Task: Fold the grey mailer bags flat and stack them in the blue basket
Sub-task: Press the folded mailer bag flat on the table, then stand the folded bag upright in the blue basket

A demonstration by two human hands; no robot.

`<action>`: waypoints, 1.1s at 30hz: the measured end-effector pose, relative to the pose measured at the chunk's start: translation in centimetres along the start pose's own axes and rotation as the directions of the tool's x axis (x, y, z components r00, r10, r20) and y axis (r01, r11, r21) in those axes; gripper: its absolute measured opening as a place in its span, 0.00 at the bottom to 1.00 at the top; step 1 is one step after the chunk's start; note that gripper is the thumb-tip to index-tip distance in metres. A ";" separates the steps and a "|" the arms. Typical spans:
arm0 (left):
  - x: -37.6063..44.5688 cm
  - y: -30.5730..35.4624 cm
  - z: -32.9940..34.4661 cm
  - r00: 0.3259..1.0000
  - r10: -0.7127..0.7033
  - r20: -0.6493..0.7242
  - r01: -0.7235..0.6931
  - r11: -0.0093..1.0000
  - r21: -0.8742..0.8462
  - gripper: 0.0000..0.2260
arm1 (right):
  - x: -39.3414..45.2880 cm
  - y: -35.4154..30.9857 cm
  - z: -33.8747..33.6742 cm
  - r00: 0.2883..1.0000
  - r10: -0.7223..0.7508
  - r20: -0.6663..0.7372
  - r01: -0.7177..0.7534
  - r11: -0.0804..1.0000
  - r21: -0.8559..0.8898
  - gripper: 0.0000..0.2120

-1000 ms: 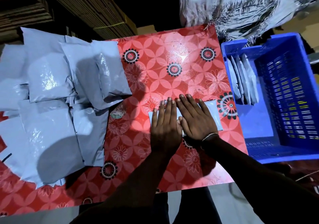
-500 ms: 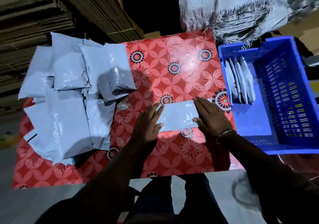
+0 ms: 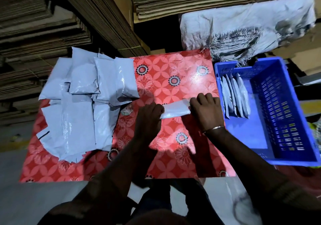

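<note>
Glossy floral table [image 3: 166, 65], crinkled folded mailer [image 3: 175, 110]

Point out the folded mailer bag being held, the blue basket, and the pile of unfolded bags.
folded mailer bag [image 3: 175, 111], head view, bare middle between the hands.
blue basket [image 3: 225, 65], head view, far left rim.
pile of unfolded bags [image 3: 78, 120], head view, top bag's flat face.

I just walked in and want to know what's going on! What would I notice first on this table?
First, the bright red flowered tablecloth, with two hands in the middle: the left hand and right hand grip the ends of one folded grey mailer bag. A big heap of grey bags covers the table's left side, and a blue basket on the right holds a few bags standing on edge.
</note>
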State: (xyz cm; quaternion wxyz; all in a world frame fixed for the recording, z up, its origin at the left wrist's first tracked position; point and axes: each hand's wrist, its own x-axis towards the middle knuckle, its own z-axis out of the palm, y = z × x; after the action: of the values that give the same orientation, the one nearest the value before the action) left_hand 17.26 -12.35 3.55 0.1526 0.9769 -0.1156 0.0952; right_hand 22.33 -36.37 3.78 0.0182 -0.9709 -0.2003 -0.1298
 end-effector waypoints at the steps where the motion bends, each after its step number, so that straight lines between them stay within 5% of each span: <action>1: -0.5 0.0 0.4 1.000 0.011 0.027 -0.011 1.000 -0.008 0.12 | -0.6 0.0 0.6 0.999 -0.003 0.034 0.003 1.000 0.008 0.11; 6: -4.9 0.2 3.5 0.954 -0.049 0.295 0.076 0.994 -0.079 0.17 | -5.7 -0.7 3.0 0.961 0.029 0.275 -0.046 0.997 0.056 0.10; 10: -5.5 1.8 4.3 0.974 -0.167 0.156 0.188 0.974 -0.130 0.09 | -6.7 -0.6 1.6 0.962 -0.008 0.274 -0.042 0.983 0.177 0.12; 15: -1.5 2.4 5.3 0.991 -0.131 0.007 0.130 0.977 -0.167 0.17 | -3.6 -1.6 1.9 0.994 -0.077 0.081 0.041 0.927 0.373 0.15; 21: 0.0 2.3 9.5 0.949 -0.242 0.202 0.238 0.970 0.046 0.26 | -2.3 -2.8 8.0 0.951 -0.087 0.298 -0.002 0.958 0.288 0.28; 33: -1.0 3.7 11.2 0.946 -0.295 0.137 0.261 0.940 0.219 0.25 | -3.0 -3.1 11.0 0.970 -0.046 0.240 -0.009 0.974 0.225 0.27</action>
State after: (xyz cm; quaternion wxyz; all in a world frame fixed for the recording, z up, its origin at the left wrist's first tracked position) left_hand 17.03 -19.13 -6.10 0.0563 0.9982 0.0216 0.0012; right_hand 21.10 -33.72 -7.64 0.1018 -0.9693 -0.2235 0.0134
